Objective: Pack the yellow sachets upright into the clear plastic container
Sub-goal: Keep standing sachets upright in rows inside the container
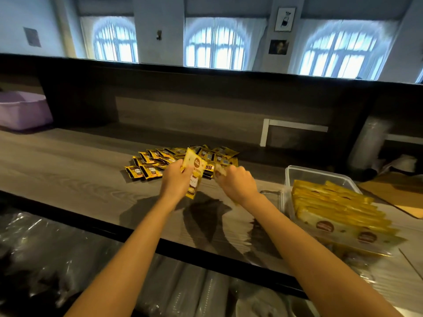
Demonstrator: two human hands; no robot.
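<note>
A yellow sachet [194, 173] stands nearly upright, long axis vertical, pinched in the left hand [176, 179] above the counter [68, 170]. The clear plastic container [320, 177], already partly filled, lies well off to the right, nearer the right hand [235, 181], which curls over the loose pile [174, 160]; whether it grips one cannot be told.

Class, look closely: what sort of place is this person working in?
Probably a café or shop counter: a long wooden counter with a raised dark partition, arched windows beyond, and branded yellow sachets being packed into a clear plastic container.
</note>
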